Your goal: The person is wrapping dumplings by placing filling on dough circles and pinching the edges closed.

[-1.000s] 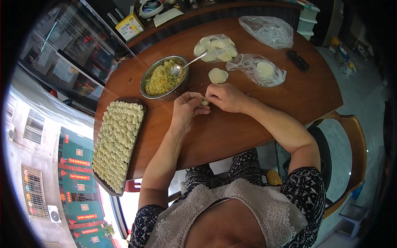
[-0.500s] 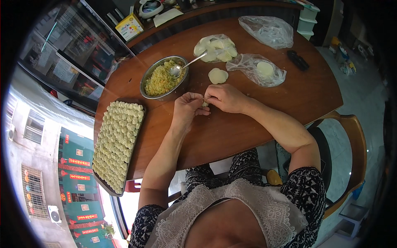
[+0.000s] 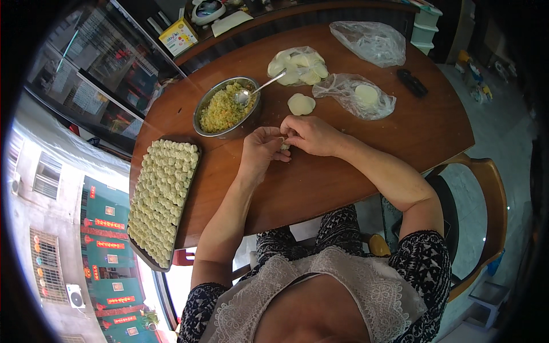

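Note:
My left hand (image 3: 261, 150) and my right hand (image 3: 309, 134) meet over the round wooden table (image 3: 320, 183), both pinching one small pale dumpling (image 3: 284, 146) between the fingertips. Most of the dumpling is hidden by my fingers. Just beyond my hands lies a loose round dough wrapper (image 3: 301, 104). A metal bowl (image 3: 206, 103) of yellow-green filling stands to the left of it, with a metal spoon (image 3: 257, 90) resting in it.
A dark tray (image 3: 182, 208) packed with several rows of finished dumplings lies at the table's left edge. Plastic bags hold wrappers (image 3: 297, 66), a dough disc (image 3: 357, 96) and an empty bag (image 3: 372, 41). A black remote (image 3: 412, 83) lies far right. A wooden chair (image 3: 486, 200) stands at right.
My fingers have shifted slightly around the dumpling, staying closed on it at the same spot. Everything else on the table is where it was.

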Motion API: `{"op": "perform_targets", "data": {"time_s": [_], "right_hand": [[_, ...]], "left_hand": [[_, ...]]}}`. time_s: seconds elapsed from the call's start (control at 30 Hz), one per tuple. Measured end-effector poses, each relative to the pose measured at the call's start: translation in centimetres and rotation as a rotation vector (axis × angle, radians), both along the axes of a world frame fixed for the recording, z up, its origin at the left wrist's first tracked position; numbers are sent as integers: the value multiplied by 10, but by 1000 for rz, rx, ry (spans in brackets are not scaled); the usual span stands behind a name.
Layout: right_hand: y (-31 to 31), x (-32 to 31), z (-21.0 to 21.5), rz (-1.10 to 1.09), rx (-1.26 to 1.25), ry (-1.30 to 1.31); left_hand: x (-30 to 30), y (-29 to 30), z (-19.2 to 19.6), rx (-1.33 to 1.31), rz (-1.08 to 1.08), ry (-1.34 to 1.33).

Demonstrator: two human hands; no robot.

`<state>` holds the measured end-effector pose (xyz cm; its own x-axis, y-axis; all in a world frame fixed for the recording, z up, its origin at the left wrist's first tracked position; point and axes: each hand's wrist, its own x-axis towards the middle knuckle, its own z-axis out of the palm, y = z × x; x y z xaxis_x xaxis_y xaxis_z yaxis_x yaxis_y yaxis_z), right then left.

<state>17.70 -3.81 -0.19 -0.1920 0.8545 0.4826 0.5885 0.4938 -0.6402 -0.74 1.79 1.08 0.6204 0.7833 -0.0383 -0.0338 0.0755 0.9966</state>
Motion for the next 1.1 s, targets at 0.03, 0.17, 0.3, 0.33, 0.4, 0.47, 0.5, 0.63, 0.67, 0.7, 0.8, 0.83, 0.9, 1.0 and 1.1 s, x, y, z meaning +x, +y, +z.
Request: {"op": "perform_targets", "data": {"time_s": [0.03, 0.17, 0.3, 0.33, 0.4, 0.47, 0.5, 0.63, 0.67, 0.7, 0.8, 0.83, 0.9, 1.0, 1.1], "right_hand": [[0, 0, 0, 0, -10, 0], [3, 1, -4, 61, 50, -60], [5, 5, -7, 62, 56, -20], [6, 4, -7, 59, 59, 0], [7, 3, -7, 45, 50, 49], [7, 3, -6, 20, 27, 107], [7, 2, -5, 10, 31, 120], [6, 2, -3, -17, 32, 146], [6, 2, -3, -19, 29, 147], [6, 2, -3, -15, 42, 142], [6, 2, -4, -12, 78, 140], [6, 2, -4, -15, 93, 149], [6, 2, -4, -20, 100, 156], [6, 1, -4, -22, 92, 133], [5, 1, -4, -22, 102, 95]], "left_hand": [[-1, 0, 0, 7, -6, 10], [-3, 6, -6, 45, -35, 36], [-1, 5, -2, 15, -57, 0], [-2, 4, -1, -3, -45, -11], [-3, 4, -1, -39, -23, -33], [-3, 3, 1, -77, -11, -51], [-2, 2, 2, -95, -5, -60], [1, -1, 1, -93, -19, -121], [0, 0, -2, -75, -13, -121], [-1, 1, -3, -58, -7, -121], [-1, 3, -3, -55, 11, -129], [-1, 3, -3, -54, 16, -130], [-1, 3, -1, -53, 24, -132], [-2, 3, -1, -54, 20, -129], [-2, 2, -2, -59, 11, -144]]}}
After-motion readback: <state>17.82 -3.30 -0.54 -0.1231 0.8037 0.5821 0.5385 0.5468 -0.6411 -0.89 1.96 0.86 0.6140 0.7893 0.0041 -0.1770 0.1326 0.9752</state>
